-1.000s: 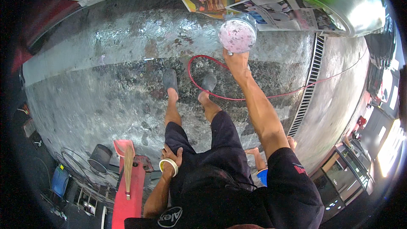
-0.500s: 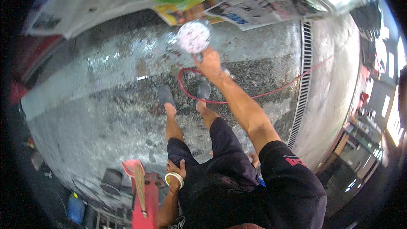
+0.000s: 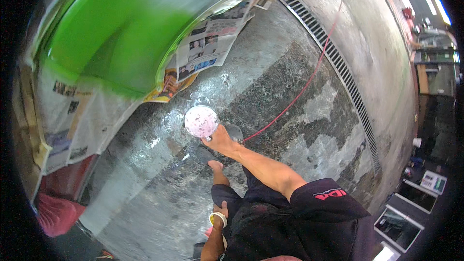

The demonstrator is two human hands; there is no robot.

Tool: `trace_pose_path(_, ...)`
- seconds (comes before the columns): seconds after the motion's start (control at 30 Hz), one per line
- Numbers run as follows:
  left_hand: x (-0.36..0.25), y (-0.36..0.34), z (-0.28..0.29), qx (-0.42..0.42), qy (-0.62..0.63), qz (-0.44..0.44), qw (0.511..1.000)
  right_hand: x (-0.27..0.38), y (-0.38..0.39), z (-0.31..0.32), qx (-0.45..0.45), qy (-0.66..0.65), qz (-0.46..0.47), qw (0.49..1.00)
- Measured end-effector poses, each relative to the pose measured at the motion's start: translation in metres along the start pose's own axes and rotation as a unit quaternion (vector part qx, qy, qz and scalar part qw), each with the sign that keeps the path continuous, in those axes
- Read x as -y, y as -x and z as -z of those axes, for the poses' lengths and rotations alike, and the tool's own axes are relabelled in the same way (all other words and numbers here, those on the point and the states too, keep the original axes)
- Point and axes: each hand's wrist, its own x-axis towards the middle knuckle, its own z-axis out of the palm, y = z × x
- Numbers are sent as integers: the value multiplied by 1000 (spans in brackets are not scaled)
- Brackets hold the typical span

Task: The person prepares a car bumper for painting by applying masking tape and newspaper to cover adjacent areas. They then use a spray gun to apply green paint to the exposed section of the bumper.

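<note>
My right hand (image 3: 222, 142) is closed round the handle of a spray gun, seen from above. Its round cup (image 3: 201, 121), whitish pink with dark specks, hides most of the gun's body. From beside that hand a thin red hose (image 3: 295, 101) runs off to the far right. Ahead and to the left curves a glossy green painted panel (image 3: 111, 34), edged with taped newspaper sheets (image 3: 208, 43); the gun is apart from it. My left hand (image 3: 221, 209) lies on my thigh with its fingers stretched out, and a pale tape roll (image 3: 217, 219) circles that wrist.
A metal floor grate (image 3: 333, 63) crosses the wet, stained concrete floor (image 3: 159, 198) on the right. Pink-red cloth or sheeting (image 3: 58, 212) hangs at the lower left. Framed dark panels (image 3: 398, 227) lie at the right.
My view has turned left, bringing much more of the green panel into sight. The spray gun in my right hand is now nearer my body. My left hand stays on my thigh.
</note>
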Motion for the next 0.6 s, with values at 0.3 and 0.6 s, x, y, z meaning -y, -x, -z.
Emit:
trace_pose_path(0.3, 8, -17, 21, -50, -196, -109, 973, 10, 4, 55, -103, -101, -28, 989)
trace_pose_path(0.6, -30, 6, 31, -52, -243, -99, 964, -8, -17, 76, -168, 89, 112, 975)
